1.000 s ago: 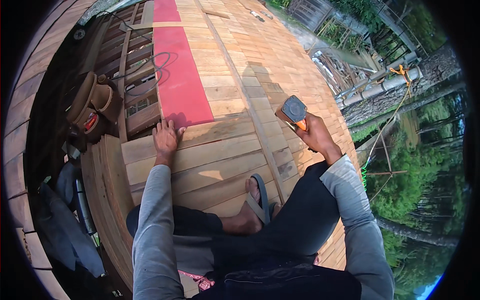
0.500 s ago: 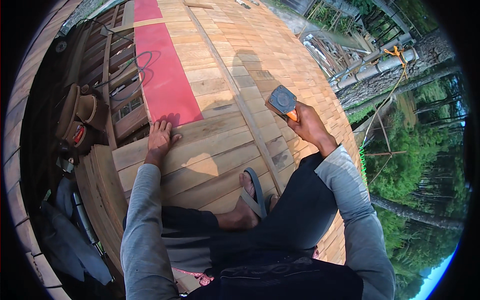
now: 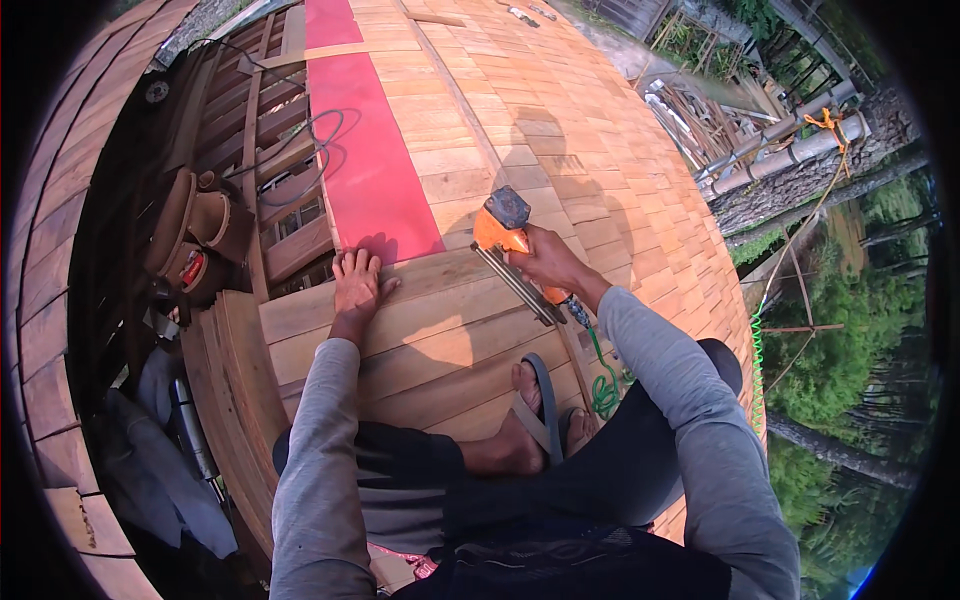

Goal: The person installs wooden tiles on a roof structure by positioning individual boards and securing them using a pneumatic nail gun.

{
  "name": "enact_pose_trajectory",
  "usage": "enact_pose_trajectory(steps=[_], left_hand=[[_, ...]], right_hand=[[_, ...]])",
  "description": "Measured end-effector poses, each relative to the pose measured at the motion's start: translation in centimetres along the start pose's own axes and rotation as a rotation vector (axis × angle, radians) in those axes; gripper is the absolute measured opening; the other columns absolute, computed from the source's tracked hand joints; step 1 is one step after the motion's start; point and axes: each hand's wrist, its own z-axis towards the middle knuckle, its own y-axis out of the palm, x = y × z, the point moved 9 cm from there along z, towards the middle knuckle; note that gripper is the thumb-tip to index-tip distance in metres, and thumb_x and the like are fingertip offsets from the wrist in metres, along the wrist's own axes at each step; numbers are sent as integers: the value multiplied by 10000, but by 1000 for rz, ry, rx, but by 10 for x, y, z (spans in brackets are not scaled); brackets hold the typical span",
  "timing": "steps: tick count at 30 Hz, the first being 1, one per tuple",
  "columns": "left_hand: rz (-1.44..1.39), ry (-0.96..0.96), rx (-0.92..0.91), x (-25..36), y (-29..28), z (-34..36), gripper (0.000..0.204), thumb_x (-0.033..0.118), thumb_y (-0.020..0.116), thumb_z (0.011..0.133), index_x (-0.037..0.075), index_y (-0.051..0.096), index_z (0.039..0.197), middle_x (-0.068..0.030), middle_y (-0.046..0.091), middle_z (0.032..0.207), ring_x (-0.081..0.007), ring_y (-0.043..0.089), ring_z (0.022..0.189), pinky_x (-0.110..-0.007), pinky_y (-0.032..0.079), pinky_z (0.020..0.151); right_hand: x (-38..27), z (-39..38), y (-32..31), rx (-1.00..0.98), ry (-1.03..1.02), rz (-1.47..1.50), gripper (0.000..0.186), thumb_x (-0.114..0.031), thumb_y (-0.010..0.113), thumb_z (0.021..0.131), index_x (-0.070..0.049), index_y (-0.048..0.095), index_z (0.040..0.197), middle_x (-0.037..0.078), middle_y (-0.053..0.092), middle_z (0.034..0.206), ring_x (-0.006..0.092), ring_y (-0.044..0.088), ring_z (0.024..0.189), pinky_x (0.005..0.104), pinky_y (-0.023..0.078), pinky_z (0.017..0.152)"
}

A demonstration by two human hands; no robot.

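My left hand (image 3: pixel 360 290) lies open, fingers spread, on the upper edge of a pale wooden board (image 3: pixel 295 305) where it meets a red sheet strip (image 3: pixel 370 170). My right hand (image 3: pixel 550 260) grips an orange and black pneumatic nail gun (image 3: pixel 500 225) by its handle, to the right of my left hand and just beside the board's right part. A long metal magazine slants down from the gun, and a green air hose (image 3: pixel 605 390) runs from the handle's end down onto the shingles (image 3: pixel 560 130) by my sandalled foot (image 3: pixel 530 420).
At left are open battens (image 3: pixel 290 245) with a grey cable (image 3: pixel 325 130), brown tool pouches (image 3: pixel 200 235), stacked boards (image 3: pixel 230 400) and dark cloth (image 3: pixel 160 470) in a gap. A long batten (image 3: pixel 450 90) crosses the shingles. Beyond the right edge are bamboo poles (image 3: pixel 830 130), ropes and trees.
My right hand has brought the nail gun leftward and turned it, so its orange body, magazine and hose now show, nearer my left hand. The left hand stays on the board.
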Motion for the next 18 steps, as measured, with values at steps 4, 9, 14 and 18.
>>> enact_pose_trajectory(steps=[4, 9, 14, 18], left_hand=[[-78, -6, -39, -2, 3, -2, 589, 532, 757, 891, 55, 651, 1220, -169, 551, 1346, -372, 431, 1415, -577, 230, 1266], [-145, 44, -40, 18, 7, 5, 612, 524, 763, 887, 33, 651, 1236, -183, 547, 1381, -373, 421, 1441, -570, 223, 1275], [-86, 2, -35, -1, 4, -5, 606, 519, 761, 891, 31, 651, 1232, -183, 550, 1374, -363, 439, 1425, -578, 227, 1270], [-147, -18, -60, 16, 8, 11, 599, 539, 751, 895, 53, 652, 1232, -167, 547, 1386, -357, 458, 1401, -576, 223, 1274]], right_hand=[[30, 13, 48, -60, -61, -17, 444, -193, 744, 958, 28, 607, 1319, 87, 696, 883, 139, 667, 632, 329, 553, 613], [70, 9, 55, 14, -245, -269, 426, -235, 748, 931, 19, 639, 1255, 147, 706, 899, 172, 690, 709, 390, 554, 651], [42, 21, 58, -74, 60, 66, 450, -207, 726, 905, 57, 627, 1256, 239, 762, 1044, 431, 752, 946, 457, 586, 836], [58, 39, 35, 49, 30, -108, 345, -146, 741, 916, 70, 668, 1174, 206, 754, 951, 313, 751, 877, 424, 588, 805]])
